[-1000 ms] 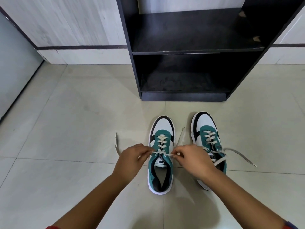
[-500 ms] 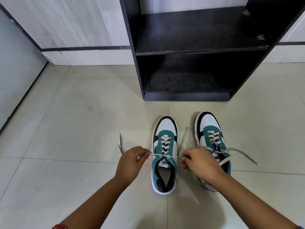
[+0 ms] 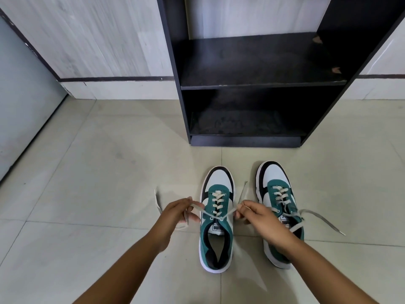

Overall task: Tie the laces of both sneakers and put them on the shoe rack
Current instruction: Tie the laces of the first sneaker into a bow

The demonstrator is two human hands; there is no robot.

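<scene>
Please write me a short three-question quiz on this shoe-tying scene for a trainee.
1. True or false: a sneaker already sits on the shoe rack.
2. Which sneaker's lace ends do the left hand and right hand hold: A the left sneaker, B the right sneaker?
3. Fill in: the right sneaker's laces lie ____.

Key: 1 false; 2 A; 3 untied.

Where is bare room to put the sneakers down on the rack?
Both shelves of the rack lie bare: the upper one and the bottom one, between its dark side walls. It is crowded on the floor in front, where both sneakers and loose laces lie.
</scene>
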